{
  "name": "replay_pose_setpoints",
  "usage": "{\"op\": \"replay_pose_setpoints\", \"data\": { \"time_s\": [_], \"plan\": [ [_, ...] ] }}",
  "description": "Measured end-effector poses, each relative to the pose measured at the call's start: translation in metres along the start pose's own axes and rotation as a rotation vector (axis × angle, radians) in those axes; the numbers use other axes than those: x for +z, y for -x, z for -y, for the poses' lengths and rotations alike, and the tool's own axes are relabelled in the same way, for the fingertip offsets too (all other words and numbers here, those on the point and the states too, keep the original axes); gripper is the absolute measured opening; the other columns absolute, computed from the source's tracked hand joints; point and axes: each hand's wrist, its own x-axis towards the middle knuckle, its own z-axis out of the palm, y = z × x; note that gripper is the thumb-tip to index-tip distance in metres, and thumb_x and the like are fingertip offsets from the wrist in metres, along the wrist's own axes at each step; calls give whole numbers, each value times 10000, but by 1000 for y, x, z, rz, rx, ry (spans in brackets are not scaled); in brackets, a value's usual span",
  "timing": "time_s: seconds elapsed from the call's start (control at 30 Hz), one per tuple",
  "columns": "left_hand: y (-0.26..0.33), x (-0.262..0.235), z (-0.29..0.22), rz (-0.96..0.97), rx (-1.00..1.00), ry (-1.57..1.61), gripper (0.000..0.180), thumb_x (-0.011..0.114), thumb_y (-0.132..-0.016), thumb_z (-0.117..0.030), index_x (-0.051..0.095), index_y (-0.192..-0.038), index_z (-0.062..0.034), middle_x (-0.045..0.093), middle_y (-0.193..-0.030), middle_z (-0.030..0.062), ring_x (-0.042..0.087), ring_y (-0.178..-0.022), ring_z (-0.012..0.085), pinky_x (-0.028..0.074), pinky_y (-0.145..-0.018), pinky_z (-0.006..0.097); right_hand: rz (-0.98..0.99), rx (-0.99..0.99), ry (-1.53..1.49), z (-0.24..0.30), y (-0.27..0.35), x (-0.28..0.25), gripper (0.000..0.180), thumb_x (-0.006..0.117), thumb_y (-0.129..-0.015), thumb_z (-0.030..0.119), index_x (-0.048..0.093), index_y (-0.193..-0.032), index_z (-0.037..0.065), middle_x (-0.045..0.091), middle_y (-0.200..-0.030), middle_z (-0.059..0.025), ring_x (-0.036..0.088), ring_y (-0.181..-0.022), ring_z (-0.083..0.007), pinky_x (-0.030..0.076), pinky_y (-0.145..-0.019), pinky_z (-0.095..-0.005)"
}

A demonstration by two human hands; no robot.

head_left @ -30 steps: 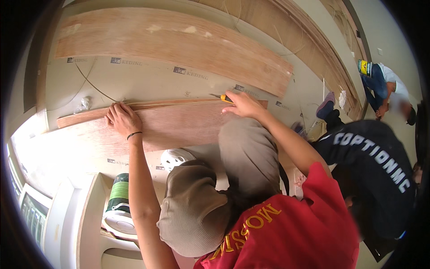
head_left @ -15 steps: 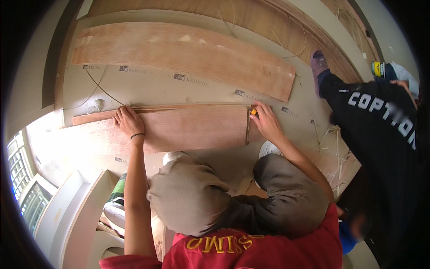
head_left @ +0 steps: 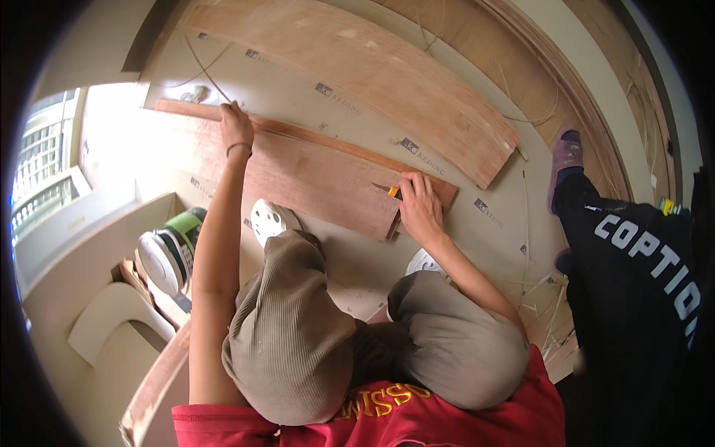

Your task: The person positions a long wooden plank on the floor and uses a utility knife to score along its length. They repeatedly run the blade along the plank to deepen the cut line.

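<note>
My left hand (head_left: 236,128) is closed at the far edge of a reddish plywood board (head_left: 305,175), pinching a thin wooden strip (head_left: 205,68) that curves away to the upper left. My right hand (head_left: 421,205), over the board's right end, grips a utility knife (head_left: 394,192) with a yellow-orange part showing. Its dark blade points left above the board; my fingers hide the rest of the handle. Beneath the first board lies another plywood board (head_left: 445,191), which shows along the far edge and at the right end.
A long plywood board (head_left: 357,56) lies farther off on the printed sheet covering the floor (head_left: 309,123). At right, another person's leg (head_left: 625,261) in black trousers stands near scattered wood slivers (head_left: 551,316). A green-and-white tub (head_left: 167,257) and pale panels (head_left: 82,253) are at left.
My view has turned and shifted. My right hand has moved from the far edge onto the board's right end, with the knife blade now visible. My left hand stays by the far edge.
</note>
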Motion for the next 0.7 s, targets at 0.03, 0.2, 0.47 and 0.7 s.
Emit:
{"op": "replay_pose_setpoints", "data": {
  "time_s": [0.03, 0.2, 0.47, 0.7],
  "plan": [
    [7, 7, -23, 52, -143, 172, 388, 388, -1033, -366, 494, -1026, 8, 637, -938, 338, 614, -902, 504, 472, -765, 548, -11, 19, -3, -5, 2, -2, 277, 663, -809, 26, 539, -1055, 0, 517, -1132, -117, 528, -1075, -328, 523, -845, -425],
    [-7, -6, 26, 254, -259, 151, 705, 540, -964, -478, 421, -1324, 117, 612, -1159, 345, 579, -1168, 426, 443, -993, 421, -28, -51, -49, 5, -4, 10, 281, 696, -831, 104, 530, -1038, 12, 511, -1097, -119, 529, -1054, -331, 520, -814, -435],
    [55, -32, -70, 850, 172, -402, 854, 577, -960, -331, 32, -1547, -33, 489, -1408, 262, 488, -1303, 369, 400, -1081, 411, -86, -96, 102, -9, 13, 12, 249, 682, -861, 161, 540, -1021, 33, 536, -1049, -109, 530, -1037, -317, 485, -817, -435],
    [94, -12, -64, 636, 38, -243, 477, 694, -860, -306, 597, -1201, 14, 605, -1253, 258, 590, -1161, 365, 475, -974, 435, -64, -29, 129, -6, 37, 21, 263, 695, -848, 156, 554, -1038, 39, 546, -1074, -105, 529, -1058, -308, 476, -844, -431]
  ]
}}
